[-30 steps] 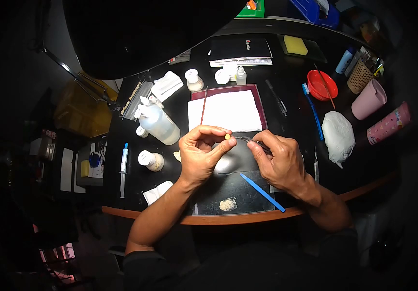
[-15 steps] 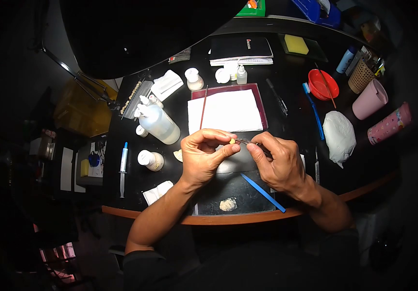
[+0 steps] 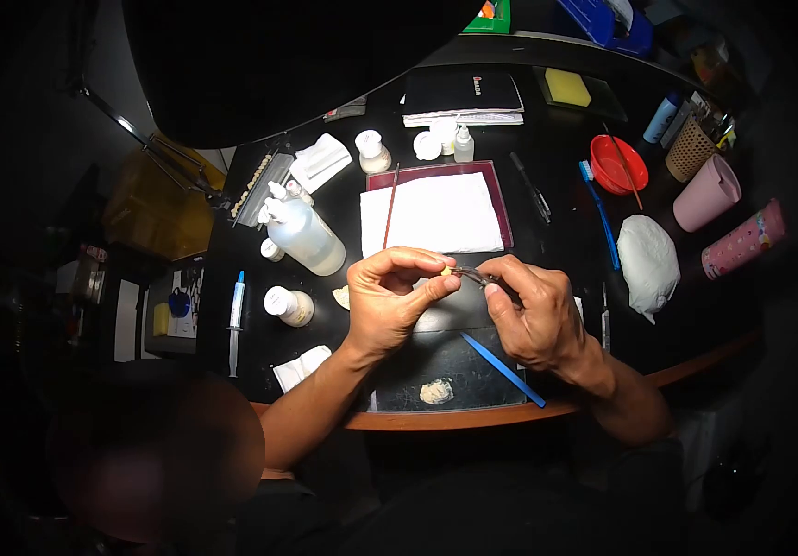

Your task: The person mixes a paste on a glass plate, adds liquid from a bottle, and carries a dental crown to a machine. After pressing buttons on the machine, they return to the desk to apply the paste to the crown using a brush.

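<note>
My left hand (image 3: 382,301) pinches a small yellowish, tooth-like piece (image 3: 447,271) between thumb and fingertips, above the front of the work area. From the right, the tip of a slim dark metal hand tool (image 3: 476,275) meets this piece. My right hand (image 3: 538,315) grips the tool, its fingers curled around and partly hiding it, so I cannot tell its exact kind. Below the hands, a blue tweezers-shaped tool (image 3: 502,369) lies slanted on the dark mat, with a small heap of cream-coloured material (image 3: 436,391) to its left.
A white paper sheet (image 3: 445,213) with a thin brush (image 3: 391,204) lies beyond my hands. Bottles, including a large squeeze bottle (image 3: 301,236), stand to the left. At right are a red bowl (image 3: 607,171), a blue toothbrush (image 3: 603,218) and a white bag (image 3: 649,264). A person's blurred head (image 3: 153,449) is lower left.
My right thumb has shifted slightly right along the metal tool, showing more of it. The left hand keeps its pinch. A person's head has come into view at the lower left.
</note>
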Demonstrator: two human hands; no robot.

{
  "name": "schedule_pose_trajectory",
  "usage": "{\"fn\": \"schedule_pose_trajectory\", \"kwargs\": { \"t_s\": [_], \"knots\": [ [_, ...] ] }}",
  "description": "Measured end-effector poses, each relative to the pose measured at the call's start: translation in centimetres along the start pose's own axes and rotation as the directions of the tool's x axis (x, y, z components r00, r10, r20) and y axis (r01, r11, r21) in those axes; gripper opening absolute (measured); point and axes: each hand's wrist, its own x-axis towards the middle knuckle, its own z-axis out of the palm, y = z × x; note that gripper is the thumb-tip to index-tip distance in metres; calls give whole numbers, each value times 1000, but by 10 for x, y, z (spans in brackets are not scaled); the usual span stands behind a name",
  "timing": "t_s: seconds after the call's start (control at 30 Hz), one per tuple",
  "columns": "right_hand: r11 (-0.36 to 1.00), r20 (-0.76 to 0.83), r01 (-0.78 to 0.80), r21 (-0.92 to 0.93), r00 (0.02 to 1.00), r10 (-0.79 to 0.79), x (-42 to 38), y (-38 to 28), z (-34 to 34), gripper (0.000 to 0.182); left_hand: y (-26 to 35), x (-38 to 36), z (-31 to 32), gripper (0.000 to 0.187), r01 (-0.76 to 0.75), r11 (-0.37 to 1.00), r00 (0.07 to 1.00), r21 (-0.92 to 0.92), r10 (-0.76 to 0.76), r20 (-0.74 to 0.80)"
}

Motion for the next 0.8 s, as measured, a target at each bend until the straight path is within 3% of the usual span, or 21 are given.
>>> {"fn": "schedule_pose_trajectory", "kwargs": {
  "t_s": [0.13,0.37,0.43,0.53,0.73,0.8],
  "knots": [
    [1000,-28,0,-1,1000,0,1,0,2,14,1,0,0,20,-22,997,1000,76,22,8],
    [994,9,-65,83,998,65,-3,5,2,34,1,0,-2,19,32,998,999,52,-33,2],
    [984,51,-143,107,989,138,-3,5,2,35,0,0,-2,21,10,999,1000,51,-11,17],
    [940,95,-274,202,961,259,-1,-3,0,37,8,1,5,25,140,989,989,-45,-142,-29],
    [816,252,-447,368,892,375,0,0,-4,43,4,0,4,20,172,984,985,37,-172,-16],
    [784,283,-473,402,879,385,0,0,-5,44,11,1,2,15,233,945,970,229,-242,11]
  ]
}}
